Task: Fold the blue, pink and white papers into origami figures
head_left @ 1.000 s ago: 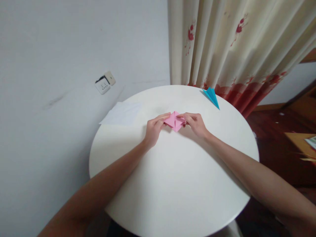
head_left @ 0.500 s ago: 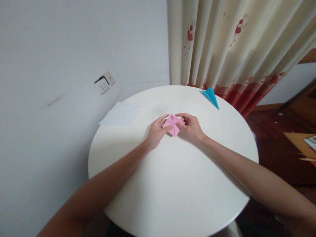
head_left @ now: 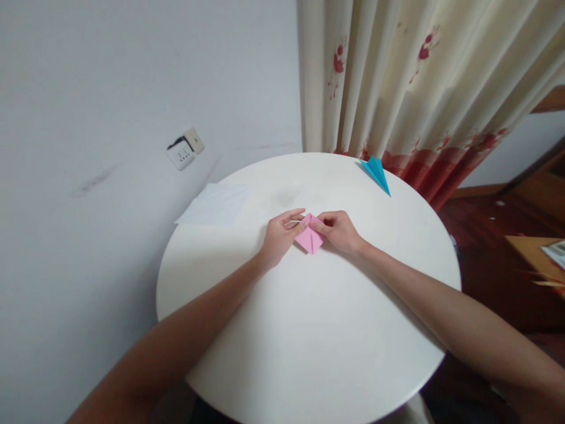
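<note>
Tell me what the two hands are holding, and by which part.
A folded pink paper, diamond-shaped: the left hand holds it along its far left edge, the right hand along its far right edge.

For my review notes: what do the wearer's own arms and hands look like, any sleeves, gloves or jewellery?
The left hand and right hand are ungloved. Both forearms are bare, with no sleeve, watch or bracelet visible.
</note>
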Demonstrator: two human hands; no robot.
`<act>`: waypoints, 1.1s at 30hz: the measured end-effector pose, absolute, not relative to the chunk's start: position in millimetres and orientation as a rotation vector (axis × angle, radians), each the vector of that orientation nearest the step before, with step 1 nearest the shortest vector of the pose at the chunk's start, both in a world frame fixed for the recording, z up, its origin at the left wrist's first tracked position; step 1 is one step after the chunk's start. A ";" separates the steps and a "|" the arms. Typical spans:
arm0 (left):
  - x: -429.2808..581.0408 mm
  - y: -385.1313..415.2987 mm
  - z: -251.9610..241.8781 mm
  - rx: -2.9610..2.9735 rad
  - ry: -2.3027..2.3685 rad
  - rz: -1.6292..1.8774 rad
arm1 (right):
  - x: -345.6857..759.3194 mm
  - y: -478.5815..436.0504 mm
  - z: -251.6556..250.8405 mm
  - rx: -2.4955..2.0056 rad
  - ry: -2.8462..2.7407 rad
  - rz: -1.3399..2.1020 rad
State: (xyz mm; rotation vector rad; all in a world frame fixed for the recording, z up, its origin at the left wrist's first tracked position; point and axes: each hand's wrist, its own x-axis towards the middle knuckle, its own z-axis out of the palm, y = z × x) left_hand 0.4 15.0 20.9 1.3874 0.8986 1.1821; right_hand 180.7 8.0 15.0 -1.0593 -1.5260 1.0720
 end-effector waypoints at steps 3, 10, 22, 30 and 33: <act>-0.2 16.4 17.2 1.434 0.915 1.075 | 180.5 8.1 17.1 -1.094 -1.462 1.030; -0.9 16.6 13.4 1.458 1.031 1.039 | 180.4 8.5 18.1 -1.069 -1.465 1.059; -0.2 16.8 12.5 1.526 0.991 1.033 | 178.7 7.7 17.4 -1.050 -1.397 1.105; 0.1 17.0 11.8 1.316 0.940 0.963 | 173.2 6.1 16.6 -1.061 -1.255 1.070; -0.4 15.0 15.6 1.377 0.975 0.940 | 173.5 5.5 16.3 -1.064 -1.270 1.155</act>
